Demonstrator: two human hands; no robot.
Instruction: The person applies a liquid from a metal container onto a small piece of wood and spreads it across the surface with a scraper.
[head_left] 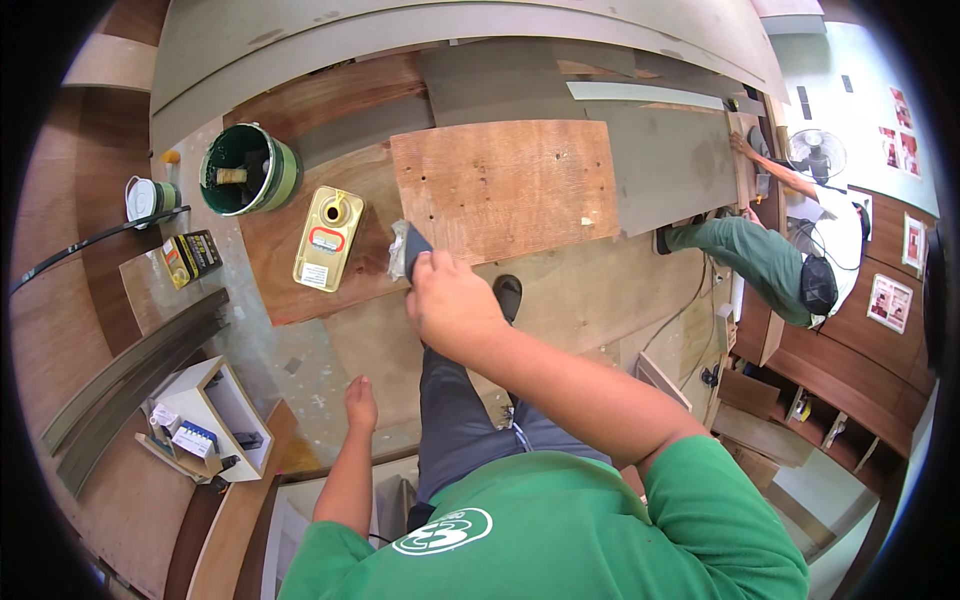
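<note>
My right hand (455,305) is closed on a dark blue-grey flat piece (416,244), perhaps a putty spreader or folded sandpaper. Its far edge meets a crumpled whitish wad (398,250) by the left edge of a reddish-brown wooden board (500,190). Several small dark holes or spots mark the board. Left of the wad lies a gold rectangular can (330,240) with a round dark opening. Down at my left side hangs my left hand (362,405), holding nothing I can see, its fingers loosely extended.
A green bucket (250,170) with a brush inside stands left of the can. Beyond it are a small lidded pail (150,198) and a black-yellow box (190,258). A white drawer box (215,415) sits lower left. At right another person (790,240) bends near a fan (815,155).
</note>
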